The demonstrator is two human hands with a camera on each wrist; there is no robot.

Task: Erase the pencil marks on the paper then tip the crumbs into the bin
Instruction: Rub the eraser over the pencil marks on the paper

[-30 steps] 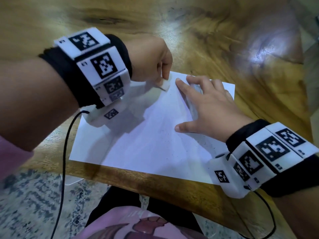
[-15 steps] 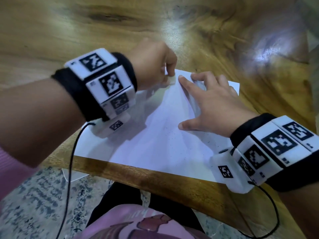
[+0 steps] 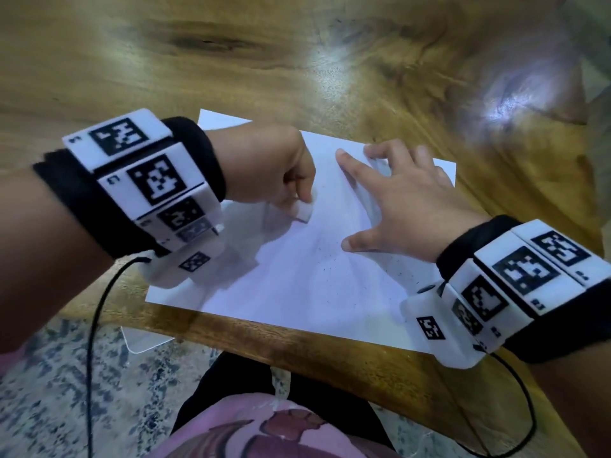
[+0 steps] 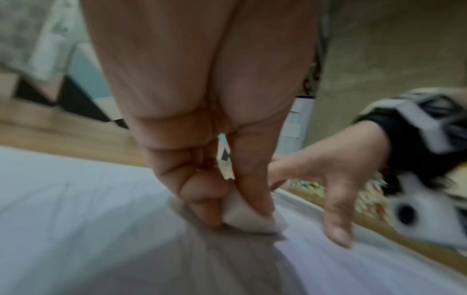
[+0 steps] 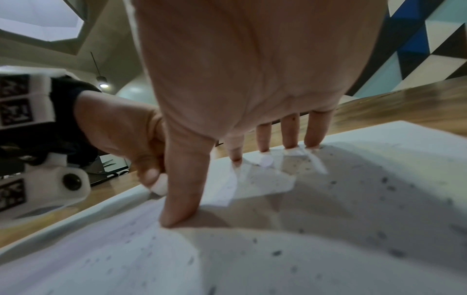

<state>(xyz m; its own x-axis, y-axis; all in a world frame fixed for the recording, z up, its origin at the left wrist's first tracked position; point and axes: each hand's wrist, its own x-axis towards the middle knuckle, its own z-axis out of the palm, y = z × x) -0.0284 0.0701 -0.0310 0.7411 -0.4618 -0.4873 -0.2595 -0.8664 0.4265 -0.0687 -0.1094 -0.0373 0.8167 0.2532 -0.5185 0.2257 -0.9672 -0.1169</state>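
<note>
A white sheet of paper lies on the wooden table, close to its near edge. My left hand pinches a small white eraser and presses it onto the paper's upper middle; the left wrist view shows the eraser between thumb and fingers, blurred. My right hand lies flat on the paper's right half, fingers spread, thumb pressing down. Dark eraser crumbs are scattered over the paper's lower right, also plain as crumbs in the right wrist view. No bin shows in any view.
The table's near edge runs just below the paper. Beneath it lie a speckled floor and my lap in pink and black clothing. A clear plastic piece pokes out under the edge at lower left. Cables hang from both wrist cameras.
My left hand with the eraser has moved from the paper's far edge toward me, down the sheet. The right hand stays pressed flat on the paper. The head view has shifted.
</note>
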